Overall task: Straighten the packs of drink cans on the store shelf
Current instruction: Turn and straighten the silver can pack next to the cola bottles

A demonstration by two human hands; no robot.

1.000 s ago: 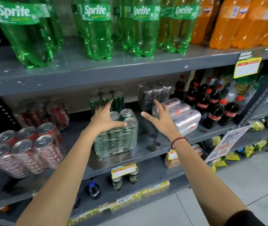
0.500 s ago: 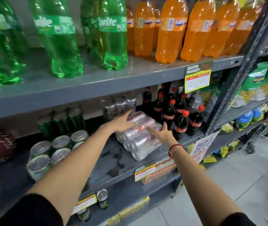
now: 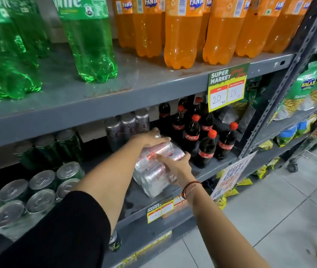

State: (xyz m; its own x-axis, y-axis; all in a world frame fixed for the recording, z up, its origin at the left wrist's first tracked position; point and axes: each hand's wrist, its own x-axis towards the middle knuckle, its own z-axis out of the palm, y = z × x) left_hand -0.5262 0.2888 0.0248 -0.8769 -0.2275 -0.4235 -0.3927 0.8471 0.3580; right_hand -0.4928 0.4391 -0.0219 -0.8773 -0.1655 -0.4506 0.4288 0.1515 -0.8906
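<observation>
We grip a shrink-wrapped pack of silver drink cans [image 3: 158,169], lying on its side on the grey metal middle shelf [image 3: 207,172]: left hand [image 3: 150,139] clasping its top, right hand [image 3: 175,167] its near side, beside dark cola bottles [image 3: 205,149].

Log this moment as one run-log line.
step: straightening | left hand: on top of silver can pack | right hand: gripping its front | pack: lying on its side

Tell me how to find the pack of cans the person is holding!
Find the grey middle shelf, under the big orange bottles. Left of the small cola bottles lies a silver can pack, with the left hand and the right hand on it. Only this pack lies on its side.
</observation>
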